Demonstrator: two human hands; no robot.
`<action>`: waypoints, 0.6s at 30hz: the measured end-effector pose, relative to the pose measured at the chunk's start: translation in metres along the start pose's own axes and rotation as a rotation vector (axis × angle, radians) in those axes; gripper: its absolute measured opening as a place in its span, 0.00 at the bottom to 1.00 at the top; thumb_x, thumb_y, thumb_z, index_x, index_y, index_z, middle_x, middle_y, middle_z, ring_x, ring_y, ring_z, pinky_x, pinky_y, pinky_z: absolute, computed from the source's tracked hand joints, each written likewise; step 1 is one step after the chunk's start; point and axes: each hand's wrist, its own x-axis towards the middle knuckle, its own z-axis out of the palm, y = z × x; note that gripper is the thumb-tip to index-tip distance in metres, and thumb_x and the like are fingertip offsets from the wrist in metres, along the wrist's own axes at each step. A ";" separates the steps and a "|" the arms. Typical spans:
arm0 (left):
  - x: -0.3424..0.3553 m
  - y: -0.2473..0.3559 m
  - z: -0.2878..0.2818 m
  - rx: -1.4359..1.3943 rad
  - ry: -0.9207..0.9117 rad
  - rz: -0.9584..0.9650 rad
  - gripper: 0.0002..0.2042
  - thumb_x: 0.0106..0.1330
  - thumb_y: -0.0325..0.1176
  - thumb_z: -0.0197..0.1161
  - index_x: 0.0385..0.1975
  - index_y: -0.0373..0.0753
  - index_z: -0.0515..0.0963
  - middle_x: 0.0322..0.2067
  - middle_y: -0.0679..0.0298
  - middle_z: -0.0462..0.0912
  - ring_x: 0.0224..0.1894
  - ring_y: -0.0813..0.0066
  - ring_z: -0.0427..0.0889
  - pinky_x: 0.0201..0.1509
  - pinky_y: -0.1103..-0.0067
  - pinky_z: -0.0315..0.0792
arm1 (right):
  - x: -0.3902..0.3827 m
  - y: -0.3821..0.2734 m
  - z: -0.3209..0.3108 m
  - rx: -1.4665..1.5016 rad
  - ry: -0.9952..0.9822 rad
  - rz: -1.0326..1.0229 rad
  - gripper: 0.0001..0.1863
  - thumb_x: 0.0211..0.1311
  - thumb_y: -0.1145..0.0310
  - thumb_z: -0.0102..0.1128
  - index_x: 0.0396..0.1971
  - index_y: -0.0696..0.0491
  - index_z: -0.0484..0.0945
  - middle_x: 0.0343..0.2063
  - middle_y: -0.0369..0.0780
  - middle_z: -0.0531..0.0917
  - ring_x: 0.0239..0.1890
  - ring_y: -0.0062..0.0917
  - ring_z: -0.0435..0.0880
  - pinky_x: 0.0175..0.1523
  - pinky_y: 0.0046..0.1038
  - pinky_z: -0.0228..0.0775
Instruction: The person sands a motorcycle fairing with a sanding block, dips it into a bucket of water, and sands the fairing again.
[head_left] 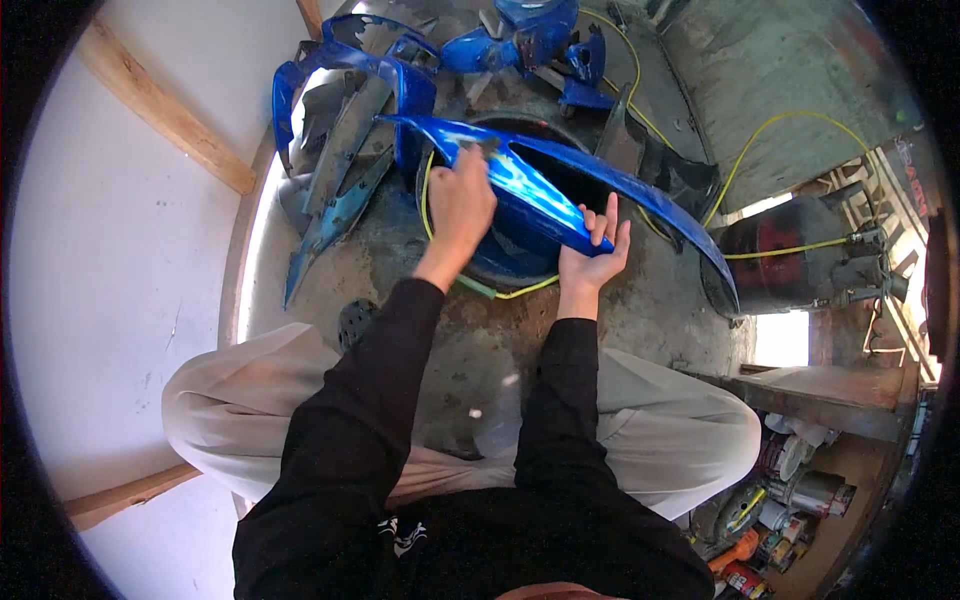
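A long, glossy blue motorcycle body panel (535,187) is held in front of me, above a dark round tub (508,268). It splits into two arms; the longer one curves away to the right. My right hand (592,255) grips the lower end of the nearer arm, index finger raised. Closed fingers of my left hand (463,205) press on the panel's upper left part. A small dark patch shows at those fingertips; whether it is a held piece I cannot make out. Pale streaks on the panel may be reflections or worn paint.
More blue panels (400,75) lie beyond the tub, beside dark panels (345,150) at left. A yellow hose (785,250) runs to a dark tank (775,255) at right. White wall (130,250) stands left; a wooden shelf (850,500) with cans sits lower right.
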 end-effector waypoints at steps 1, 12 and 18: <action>-0.009 0.013 0.001 -0.074 -0.110 0.046 0.06 0.70 0.30 0.58 0.43 0.40 0.80 0.23 0.50 0.82 0.25 0.45 0.81 0.36 0.56 0.71 | 0.002 -0.002 -0.003 0.009 -0.012 -0.007 0.35 0.77 0.51 0.48 0.69 0.65 0.64 0.15 0.30 0.63 0.30 0.24 0.73 0.65 0.37 0.66; -0.017 0.008 0.000 -0.180 -0.150 0.003 0.10 0.70 0.30 0.59 0.47 0.35 0.80 0.39 0.52 0.87 0.38 0.53 0.86 0.47 0.61 0.70 | 0.001 -0.001 0.001 0.039 0.007 0.009 0.34 0.76 0.51 0.49 0.68 0.65 0.64 0.15 0.31 0.62 0.29 0.24 0.72 0.64 0.37 0.67; -0.004 -0.014 -0.007 0.026 -0.120 0.030 0.11 0.75 0.30 0.52 0.51 0.41 0.80 0.42 0.58 0.89 0.43 0.58 0.86 0.59 0.56 0.63 | 0.000 -0.003 0.001 0.043 0.004 0.030 0.32 0.74 0.52 0.51 0.65 0.63 0.69 0.14 0.31 0.62 0.30 0.23 0.72 0.68 0.36 0.64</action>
